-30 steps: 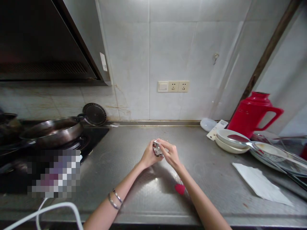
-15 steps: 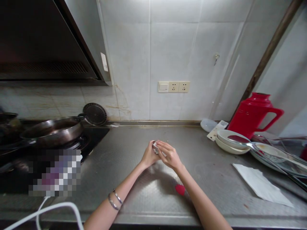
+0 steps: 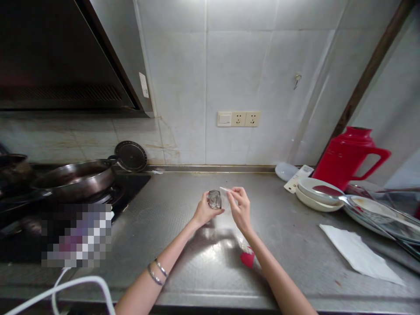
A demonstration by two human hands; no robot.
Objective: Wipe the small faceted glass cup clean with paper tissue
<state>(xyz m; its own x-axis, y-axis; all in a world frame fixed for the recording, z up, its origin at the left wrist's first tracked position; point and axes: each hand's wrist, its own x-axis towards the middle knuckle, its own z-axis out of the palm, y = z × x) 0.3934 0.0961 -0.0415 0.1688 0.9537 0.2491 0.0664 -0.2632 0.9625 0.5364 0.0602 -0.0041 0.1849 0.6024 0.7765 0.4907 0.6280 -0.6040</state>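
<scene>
My left hand (image 3: 205, 211) is wrapped round a small clear glass (image 3: 215, 199), whose round end faces me above the counter. Just to its right, my right hand (image 3: 240, 208) pinches a thin white piece, perhaps tissue (image 3: 224, 190), between thumb and fingers. The white piece is close to the glass's upper right edge; whether they touch I cannot tell. Below my right wrist, a red-and-clear object (image 3: 247, 259) lies on the counter, partly covered by my forearm, and its kind does not show.
On the left, a steel pan (image 3: 77, 178) stands on the black stove (image 3: 139, 183). At right are stacked bowls (image 3: 318, 203), a red thermos flask (image 3: 348, 157), plates (image 3: 374, 205) and a white napkin (image 3: 359, 255). A white cable (image 3: 78, 280) crosses the lower left.
My right hand has moved off the glass to the right, taking the white piece with it. More of the glass shows now. My left hand keeps its hold in nearly the same place.
</scene>
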